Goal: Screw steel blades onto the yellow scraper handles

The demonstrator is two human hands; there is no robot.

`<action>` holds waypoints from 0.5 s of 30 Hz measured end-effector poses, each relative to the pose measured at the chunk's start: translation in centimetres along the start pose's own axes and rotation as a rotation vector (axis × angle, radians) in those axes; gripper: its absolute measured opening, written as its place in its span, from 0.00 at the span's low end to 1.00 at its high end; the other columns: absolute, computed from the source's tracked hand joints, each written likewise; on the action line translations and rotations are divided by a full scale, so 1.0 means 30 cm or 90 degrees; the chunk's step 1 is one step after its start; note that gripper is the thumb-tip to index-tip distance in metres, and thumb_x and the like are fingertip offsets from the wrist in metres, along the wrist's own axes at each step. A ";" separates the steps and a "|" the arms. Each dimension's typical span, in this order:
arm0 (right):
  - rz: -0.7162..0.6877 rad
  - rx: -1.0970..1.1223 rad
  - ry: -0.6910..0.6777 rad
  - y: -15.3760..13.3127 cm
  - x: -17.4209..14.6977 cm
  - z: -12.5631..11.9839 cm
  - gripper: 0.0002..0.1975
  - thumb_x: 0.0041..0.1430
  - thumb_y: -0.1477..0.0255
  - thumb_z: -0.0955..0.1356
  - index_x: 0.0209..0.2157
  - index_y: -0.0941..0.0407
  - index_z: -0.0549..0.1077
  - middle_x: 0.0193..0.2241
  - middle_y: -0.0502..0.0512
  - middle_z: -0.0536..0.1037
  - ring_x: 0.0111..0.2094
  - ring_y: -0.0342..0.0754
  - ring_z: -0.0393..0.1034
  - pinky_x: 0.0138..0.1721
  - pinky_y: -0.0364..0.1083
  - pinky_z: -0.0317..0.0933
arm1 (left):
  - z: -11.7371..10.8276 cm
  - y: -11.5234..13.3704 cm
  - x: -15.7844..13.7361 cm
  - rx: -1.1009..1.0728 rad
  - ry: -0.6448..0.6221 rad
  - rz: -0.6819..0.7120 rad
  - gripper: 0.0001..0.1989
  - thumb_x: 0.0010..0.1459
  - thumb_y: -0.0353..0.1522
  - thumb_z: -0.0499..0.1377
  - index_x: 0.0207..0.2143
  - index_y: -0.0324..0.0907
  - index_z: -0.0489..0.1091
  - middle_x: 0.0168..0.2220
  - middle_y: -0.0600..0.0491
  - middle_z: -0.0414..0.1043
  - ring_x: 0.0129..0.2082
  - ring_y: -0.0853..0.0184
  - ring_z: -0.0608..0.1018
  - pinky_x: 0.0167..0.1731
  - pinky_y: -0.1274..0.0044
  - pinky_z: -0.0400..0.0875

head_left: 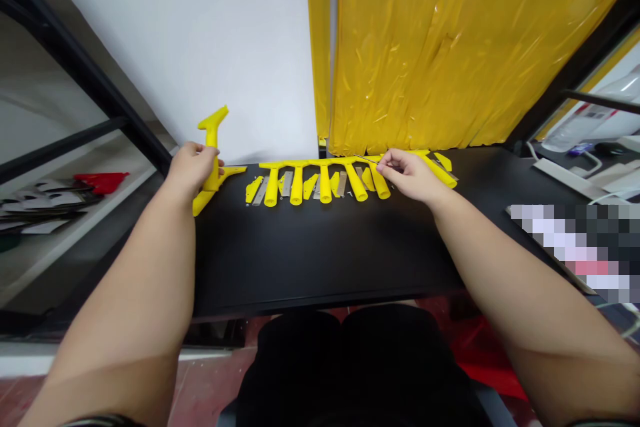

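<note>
My left hand (193, 167) is closed around a yellow scraper handle (213, 137), held upright with its wide head on top. Under that hand another yellow scraper handle (203, 201) lies on the black table (320, 253). My right hand (410, 173) pinches a thin dark rod-like tool (367, 159) pointing left; its exact kind is too small to tell. Several yellow handles (325, 183) lie in a row, heads away from me. Between them are metal blades (343, 183) and small yellow plates (254, 188), with tiny loose pieces nearby.
A white panel (225, 33) and a yellow plastic curtain (425, 47) stand behind the table. At left, a shelf holds flat pieces and a red item (103, 181). Black frame bars (95, 137) rise on both sides. A blurred-out panel (575, 250) sits at right.
</note>
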State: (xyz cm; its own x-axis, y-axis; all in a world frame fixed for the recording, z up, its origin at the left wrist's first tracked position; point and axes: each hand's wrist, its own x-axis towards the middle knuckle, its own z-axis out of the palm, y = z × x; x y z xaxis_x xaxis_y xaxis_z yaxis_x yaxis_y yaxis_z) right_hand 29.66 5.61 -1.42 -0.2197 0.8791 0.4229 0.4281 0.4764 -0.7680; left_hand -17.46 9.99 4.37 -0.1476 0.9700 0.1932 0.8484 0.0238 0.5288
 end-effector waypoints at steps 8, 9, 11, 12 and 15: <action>-0.001 0.022 0.002 0.005 0.007 0.002 0.16 0.68 0.53 0.70 0.36 0.52 0.70 0.28 0.48 0.69 0.27 0.45 0.60 0.31 0.46 0.57 | 0.154 0.197 -0.125 -0.289 -0.244 0.019 0.10 0.68 0.41 0.55 0.40 0.44 0.66 0.28 0.51 0.73 0.23 0.66 0.75 0.26 0.72 0.73; 0.012 0.048 0.005 0.006 0.009 0.004 0.16 0.68 0.54 0.70 0.37 0.51 0.69 0.28 0.48 0.70 0.26 0.45 0.61 0.31 0.46 0.58 | 0.169 0.217 -0.152 -0.309 -0.290 0.036 0.11 0.67 0.42 0.57 0.39 0.45 0.66 0.27 0.52 0.73 0.22 0.67 0.75 0.25 0.72 0.73; 0.043 0.116 0.005 0.003 0.015 0.007 0.14 0.67 0.56 0.70 0.38 0.51 0.67 0.29 0.48 0.72 0.27 0.45 0.64 0.32 0.47 0.60 | 0.196 0.253 -0.205 -0.384 -0.413 0.122 0.12 0.65 0.42 0.62 0.41 0.45 0.65 0.27 0.54 0.73 0.22 0.68 0.75 0.25 0.73 0.73; 0.059 0.152 0.008 -0.001 0.016 0.009 0.14 0.66 0.57 0.71 0.38 0.51 0.67 0.30 0.49 0.73 0.27 0.45 0.65 0.32 0.46 0.60 | 0.209 0.268 -0.230 -0.387 -0.458 0.151 0.15 0.62 0.42 0.65 0.40 0.46 0.64 0.28 0.55 0.74 0.22 0.68 0.76 0.26 0.73 0.74; 0.096 0.250 -0.008 -0.025 0.013 0.019 0.11 0.62 0.61 0.71 0.36 0.52 0.67 0.30 0.50 0.75 0.26 0.44 0.63 0.28 0.45 0.56 | 0.246 0.309 -0.297 -0.327 -0.496 0.239 0.18 0.59 0.45 0.69 0.37 0.45 0.65 0.30 0.55 0.74 0.27 0.66 0.79 0.27 0.73 0.75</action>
State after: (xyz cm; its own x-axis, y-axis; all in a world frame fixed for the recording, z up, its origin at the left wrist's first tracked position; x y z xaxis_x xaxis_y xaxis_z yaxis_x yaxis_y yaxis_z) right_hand 28.77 5.62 -0.95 -0.1915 0.9385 0.2873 0.0895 0.3082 -0.9471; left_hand -4.52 3.36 1.47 0.6146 0.7851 -0.0771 0.4225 -0.2451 0.8726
